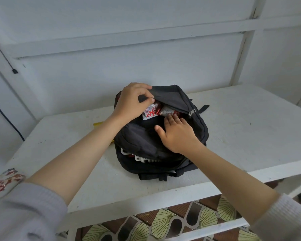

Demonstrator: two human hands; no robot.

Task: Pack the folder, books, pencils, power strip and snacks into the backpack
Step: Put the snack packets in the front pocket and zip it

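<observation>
Both hands at a black backpack on a white table, snacks at the mouth of its open pocket.

The white table fills the middle of the frame, with the backpack lying flat at its centre. The left hand, just above centre, pinches the pocket's upper flap between curled fingers and thumb and holds it lifted. The right hand, at centre, lies palm down on the backpack, its fingers fairly straight and gripping nothing, the fingertips touching the red-and-silver snack packets that poke half out of the pocket. At the backpack's lower edge a white power strip shows through a gaping zip. Another snack packet sits at the lower left edge of the frame. A small yellow tip peeks out beside the left forearm; what it is I cannot tell.
</observation>
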